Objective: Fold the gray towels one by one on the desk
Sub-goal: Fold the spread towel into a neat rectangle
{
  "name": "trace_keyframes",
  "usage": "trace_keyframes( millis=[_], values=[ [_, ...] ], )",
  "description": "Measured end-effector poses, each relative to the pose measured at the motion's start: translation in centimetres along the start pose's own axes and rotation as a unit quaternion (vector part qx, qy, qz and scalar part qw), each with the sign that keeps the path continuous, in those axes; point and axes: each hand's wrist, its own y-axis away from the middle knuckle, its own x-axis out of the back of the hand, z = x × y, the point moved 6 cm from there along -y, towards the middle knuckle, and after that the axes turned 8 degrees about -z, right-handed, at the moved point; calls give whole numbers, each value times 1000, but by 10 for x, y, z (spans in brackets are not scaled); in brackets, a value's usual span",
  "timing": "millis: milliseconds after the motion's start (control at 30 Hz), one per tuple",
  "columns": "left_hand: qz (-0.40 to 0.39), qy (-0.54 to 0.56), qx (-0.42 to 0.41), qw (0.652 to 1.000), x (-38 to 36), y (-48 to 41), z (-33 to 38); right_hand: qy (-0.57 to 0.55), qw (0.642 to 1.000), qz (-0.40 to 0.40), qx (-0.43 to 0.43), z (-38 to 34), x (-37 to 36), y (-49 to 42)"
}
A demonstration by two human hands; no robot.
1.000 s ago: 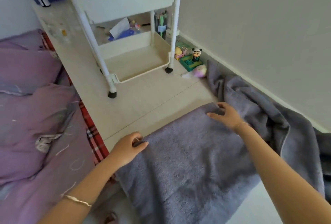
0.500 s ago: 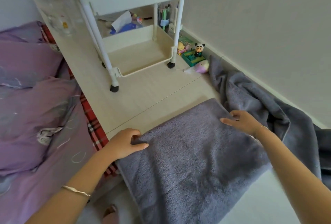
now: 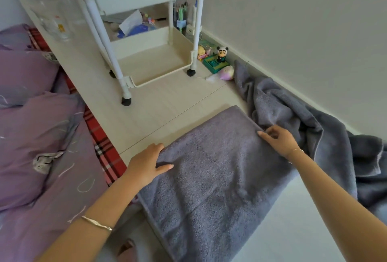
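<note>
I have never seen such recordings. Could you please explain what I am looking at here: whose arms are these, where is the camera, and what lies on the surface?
There is no machine here. These are a person's two bare arms, filmed by a wide-angle camera worn on the head, looking forward and down. On the pale desk lies a flat gray towel. The left hand grips its far left corner, thumb on top. The right hand seems to pinch its right edge. More crumpled gray towels lie by the wall. Behind them stand a white cart and a panda figure. Purple bedding is at the left.
</note>
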Motion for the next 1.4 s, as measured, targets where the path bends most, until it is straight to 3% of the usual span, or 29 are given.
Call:
trace_keyframes(
  millis=[67, 133, 200, 300, 433, 533, 633, 733, 833, 1033, 1167, 1233, 1400],
  values=[
    [84, -39, -26, 995, 3, 6, 14, 5, 1000, -12, -24, 12, 9, 13],
    [168, -8, -113, 979, 5, 15, 51, 59, 996, -51, -49, 22, 18, 24],
    [119, 0, -185, 976, -13, 15, 93, 108, 985, -109, -76, 29, 22, 33],
    [10, -73, -174, 982, -55, 2, 120, 169, 974, -146, -39, 30, 24, 36],
    [42, -124, -140, 982, -76, -3, 118, 137, 990, -29, 0, 36, 30, 30],
    [53, -127, -122, 983, -76, -2, 121, 218, 969, 108, -31, 25, 24, 46],
    [55, -129, -98, 985, -78, -1, 123, 189, 949, 245, 59, -9, -21, 86],
    [66, -129, -83, 986, -80, -2, 123, 211, 953, 171, 132, -28, -95, 119],
    [66, -115, -62, 989, -81, -6, 121, 231, 960, 117, 104, 0, -107, 128],
    [38, -126, -61, 989, -85, -9, 125, 179, 968, 170, -47, 72, -48, 138],
    [21, -131, -81, 988, -77, -16, 136, 95, 963, 252, 6, 34, -50, 156],
    [25, -130, -125, 983, -63, -27, 152, 56, 966, 253, 7, 16, -62, 156],
    [4, -184, -228, 956, -40, -78, 188, 94, 967, 237, -26, -18, -85, 124]
  ],
)
